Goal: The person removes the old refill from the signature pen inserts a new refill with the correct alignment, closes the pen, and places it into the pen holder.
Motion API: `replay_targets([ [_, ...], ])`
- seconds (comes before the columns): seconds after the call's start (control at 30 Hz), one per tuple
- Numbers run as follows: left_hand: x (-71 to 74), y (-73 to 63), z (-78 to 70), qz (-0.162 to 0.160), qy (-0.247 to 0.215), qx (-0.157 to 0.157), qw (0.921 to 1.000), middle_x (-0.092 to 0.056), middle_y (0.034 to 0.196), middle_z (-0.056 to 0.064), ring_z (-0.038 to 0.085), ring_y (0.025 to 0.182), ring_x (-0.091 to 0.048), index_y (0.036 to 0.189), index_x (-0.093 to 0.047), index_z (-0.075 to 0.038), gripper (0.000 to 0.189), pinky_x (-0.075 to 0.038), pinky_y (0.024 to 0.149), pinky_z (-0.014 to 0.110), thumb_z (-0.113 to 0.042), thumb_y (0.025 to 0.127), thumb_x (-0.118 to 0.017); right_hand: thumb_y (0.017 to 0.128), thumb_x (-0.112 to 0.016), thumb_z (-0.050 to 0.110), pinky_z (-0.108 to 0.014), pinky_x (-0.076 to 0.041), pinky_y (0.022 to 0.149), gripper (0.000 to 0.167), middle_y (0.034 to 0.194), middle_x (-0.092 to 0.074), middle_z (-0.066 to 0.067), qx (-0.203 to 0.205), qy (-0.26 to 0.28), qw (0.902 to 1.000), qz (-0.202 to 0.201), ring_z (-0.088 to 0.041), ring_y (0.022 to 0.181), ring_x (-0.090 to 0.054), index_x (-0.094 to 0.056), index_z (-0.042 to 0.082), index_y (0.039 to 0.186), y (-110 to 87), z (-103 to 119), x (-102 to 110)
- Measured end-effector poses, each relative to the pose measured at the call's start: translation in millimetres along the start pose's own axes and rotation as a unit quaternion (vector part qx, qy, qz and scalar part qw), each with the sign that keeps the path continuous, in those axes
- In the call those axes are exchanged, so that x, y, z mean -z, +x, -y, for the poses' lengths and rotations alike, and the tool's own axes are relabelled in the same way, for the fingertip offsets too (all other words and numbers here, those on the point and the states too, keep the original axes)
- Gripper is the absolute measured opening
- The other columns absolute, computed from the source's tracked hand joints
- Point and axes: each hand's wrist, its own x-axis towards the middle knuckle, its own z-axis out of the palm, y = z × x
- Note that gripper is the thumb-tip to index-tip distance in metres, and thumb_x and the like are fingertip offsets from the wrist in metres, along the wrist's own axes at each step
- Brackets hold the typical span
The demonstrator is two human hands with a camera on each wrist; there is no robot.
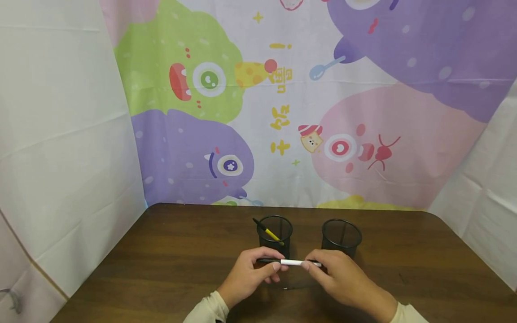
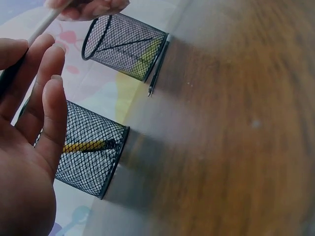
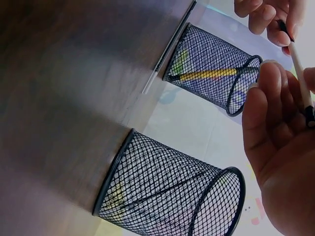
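Note:
Both hands hold a white-and-black pen point(image 1: 291, 262) level above the table, in front of two black mesh pen cups. At its black end, the thumb and fingers of my left hand point(image 1: 252, 271) pinch it. My right hand point(image 1: 343, 276) pinches the white barrel near its other end, which shows black in the right wrist view. Below the hands, a thin pen refill point(image 3: 170, 46) with a dark ink tube lies on the table. The left mesh cup point(image 1: 264, 246) has a yellow-and-black pen point(image 1: 271, 233) leaning in it.
The right mesh cup point(image 1: 341, 244) stands a short way from the left one, just beyond my right hand. A brown wooden table point(image 1: 181, 251) lies under everything. A cartoon-printed cloth point(image 1: 278, 179) hangs behind its back edge, with white cloth walls on both sides.

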Motion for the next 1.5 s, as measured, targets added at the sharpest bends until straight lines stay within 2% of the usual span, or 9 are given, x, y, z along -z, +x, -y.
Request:
replay_targets([
  [0.1, 0.7, -0.9, 0.2, 0.005, -0.002, 0.001, 1.0, -0.074, 0.096, 0.019, 0.014, 0.07, -0.07, 0.115, -0.065, 0.007, 0.025, -0.059, 0.064, 0.033, -0.01, 0.097, -0.066, 0.1, -0.064, 0.025, -0.019, -0.041, 0.047, 0.009, 0.069, -0.047, 0.021, -0.005, 0.011, 0.9999, 0.009, 0.004, 0.056, -0.042, -0.068, 0.025, 0.092, -0.4, 0.4, 0.0],
  [0.23, 0.9, -1.2, 0.7, 0.007, -0.006, -0.005, 0.9999, -0.074, 0.096, 0.02, 0.014, 0.071, -0.07, 0.114, -0.066, 0.006, 0.023, -0.059, 0.064, 0.033, -0.009, 0.097, -0.066, 0.099, -0.066, 0.025, -0.019, -0.043, 0.049, 0.001, 0.075, -0.053, 0.02, 0.0, 0.018, 0.9998, 0.006, 0.004, 0.057, -0.044, -0.067, 0.025, 0.1, -0.5, 0.3, -0.4],
  [0.33, 0.7, -1.0, 0.7, 0.006, -0.007, -0.007, 0.9999, -0.074, 0.096, 0.021, 0.014, 0.071, -0.07, 0.114, -0.066, 0.005, 0.022, -0.058, 0.064, 0.031, -0.009, 0.097, -0.066, 0.095, -0.072, 0.024, -0.019, -0.044, 0.051, 0.014, 0.08, -0.056, 0.02, 0.011, 0.013, 0.9998, -0.003, 0.004, 0.059, -0.046, -0.063, 0.025, 0.105, -0.4, -0.1, -0.3],
  [0.47, 0.5, -0.8, 1.0, 0.004, -0.008, -0.011, 0.9999, -0.074, 0.095, 0.02, 0.013, 0.071, -0.069, 0.114, -0.065, 0.007, 0.023, -0.057, 0.063, 0.027, -0.009, 0.097, -0.066, 0.087, -0.08, 0.015, -0.018, -0.044, 0.053, 0.028, 0.083, -0.057, 0.02, 0.028, 0.001, 0.9994, -0.02, 0.004, 0.062, -0.047, -0.059, 0.021, 0.104, -0.1, -1.1, -0.6],
  [0.63, 0.3, -1.0, 1.9, 0.003, -0.009, -0.021, 0.9997, -0.074, 0.095, 0.02, 0.013, 0.07, -0.069, 0.114, -0.066, 0.005, 0.021, -0.057, 0.062, 0.027, -0.008, 0.097, -0.066, 0.084, -0.08, 0.008, -0.016, -0.042, 0.051, 0.032, 0.079, -0.054, 0.021, 0.041, -0.003, 0.9986, -0.034, 0.005, 0.06, -0.044, -0.057, 0.024, 0.099, 1.3, -1.0, -2.0],
  [0.87, 0.9, -1.3, 3.0, 0.001, -0.007, -0.025, 0.9997, -0.074, 0.095, 0.02, 0.015, 0.07, -0.07, 0.113, -0.067, 0.002, 0.019, -0.058, 0.062, 0.03, -0.008, 0.097, -0.066, 0.088, -0.078, 0.011, -0.016, -0.042, 0.05, 0.027, 0.076, -0.052, 0.021, 0.036, 0.001, 0.999, -0.027, 0.005, 0.059, -0.044, -0.058, 0.026, 0.098, 1.3, 0.1, -2.3],
  [1.1, 1.6, -1.2, 3.1, 0.001, -0.007, -0.029, 0.9996, -0.073, 0.096, 0.021, 0.015, 0.07, -0.07, 0.116, -0.065, 0.006, 0.022, -0.057, 0.062, 0.028, -0.007, 0.097, -0.065, 0.092, -0.075, 0.017, -0.016, -0.042, 0.049, 0.015, 0.074, -0.051, 0.02, 0.031, 0.001, 0.9993, -0.018, 0.005, 0.058, -0.044, -0.062, 0.024, 0.095, 1.2, -0.2, -2.1],
  [1.3, 0.4, 0.1, 2.6, 0.004, -0.004, -0.021, 0.9998, -0.074, 0.096, 0.02, 0.015, 0.07, -0.069, 0.116, -0.066, 0.003, 0.022, -0.057, 0.062, 0.028, -0.009, 0.098, -0.065, 0.096, -0.07, 0.026, -0.017, -0.041, 0.05, 0.006, 0.074, -0.05, 0.021, 0.022, -0.009, 0.9995, -0.02, 0.005, 0.059, -0.043, -0.065, 0.024, 0.092, 0.0, -1.6, -1.6],
  [1.5, 0.2, 0.7, 4.1, 0.001, -0.004, -0.008, 1.0, -0.073, 0.096, 0.02, 0.014, 0.07, -0.069, 0.12, -0.063, 0.006, 0.027, -0.057, 0.062, 0.027, -0.01, 0.098, -0.065, 0.097, -0.069, 0.021, -0.017, -0.041, 0.051, 0.007, 0.073, -0.049, 0.021, 0.021, -0.006, 0.9992, -0.032, 0.005, 0.058, -0.043, -0.065, 0.025, 0.094, -0.1, -3.2, -1.5],
])
